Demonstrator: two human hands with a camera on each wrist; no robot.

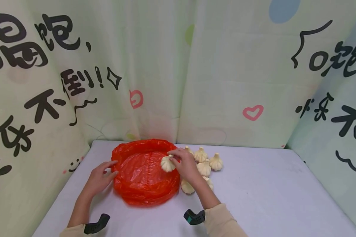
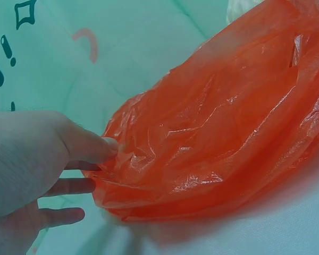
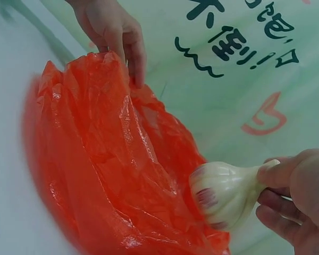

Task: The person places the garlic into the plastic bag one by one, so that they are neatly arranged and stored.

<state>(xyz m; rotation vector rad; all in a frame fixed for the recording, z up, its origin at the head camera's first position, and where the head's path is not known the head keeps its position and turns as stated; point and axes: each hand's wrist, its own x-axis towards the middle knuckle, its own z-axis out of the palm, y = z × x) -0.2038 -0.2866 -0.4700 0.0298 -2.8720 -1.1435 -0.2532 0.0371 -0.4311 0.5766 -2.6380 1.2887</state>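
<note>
One garlic bulb [image 1: 167,163], pinched by its stem in the right hand [image 1: 186,164], hangs over the bag [image 1: 145,179] mouth, root end leftward toward the left hand [image 1: 99,179] gripping the rim.

Beige long sleeves [image 1: 222,220]; black wrist-camera mounts [image 1: 96,224] on both forearms; hands bare.
</note>
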